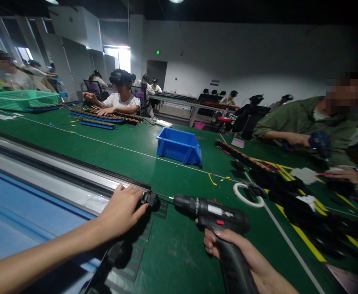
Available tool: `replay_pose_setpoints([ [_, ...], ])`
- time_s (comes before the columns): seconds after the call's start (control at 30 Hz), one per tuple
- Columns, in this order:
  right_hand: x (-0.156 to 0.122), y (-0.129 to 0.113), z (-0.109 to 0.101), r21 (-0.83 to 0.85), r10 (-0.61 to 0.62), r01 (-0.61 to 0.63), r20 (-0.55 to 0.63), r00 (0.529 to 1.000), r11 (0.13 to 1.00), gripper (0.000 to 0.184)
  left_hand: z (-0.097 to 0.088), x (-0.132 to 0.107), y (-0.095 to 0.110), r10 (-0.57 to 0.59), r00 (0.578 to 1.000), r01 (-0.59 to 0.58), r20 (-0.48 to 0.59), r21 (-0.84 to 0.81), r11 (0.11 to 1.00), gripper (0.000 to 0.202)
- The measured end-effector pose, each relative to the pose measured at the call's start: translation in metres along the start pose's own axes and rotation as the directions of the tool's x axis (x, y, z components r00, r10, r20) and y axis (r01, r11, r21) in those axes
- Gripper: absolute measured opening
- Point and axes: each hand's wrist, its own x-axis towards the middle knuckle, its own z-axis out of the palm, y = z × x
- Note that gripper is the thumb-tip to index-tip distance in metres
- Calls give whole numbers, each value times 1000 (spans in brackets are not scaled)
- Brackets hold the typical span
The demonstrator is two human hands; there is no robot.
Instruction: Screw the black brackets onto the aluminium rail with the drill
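My right hand (pixel 243 253) is wrapped round the grip of a black cordless drill (pixel 215 212), held level over the green table (pixel 154 163). Its thin bit points left into a small black part (pixel 150 199). My left hand (pixel 122 210) pinches that black part with closed fingers, at the edge of the metal rail. A dark slotted strip (pixel 142 241) lies on the table under the left hand and runs toward me.
A blue bin (pixel 180 146) stands mid-table. A white tape roll (pixel 247 195) and black wired parts (pixel 292 192) lie to the right. A person in green works at right with a drill; another sits across. A green basket (pixel 21 99) is far left. A conveyor rail (pixel 44 167) runs along the left.
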Motion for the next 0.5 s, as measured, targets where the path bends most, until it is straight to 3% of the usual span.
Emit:
replay_pose_setpoints([
  [0.5, 0, 1, -1, 77, 49, -44, -67, 997, 996, 28, -1, 0, 1, -2, 1000, 2, 4, 6, 1000, 31],
])
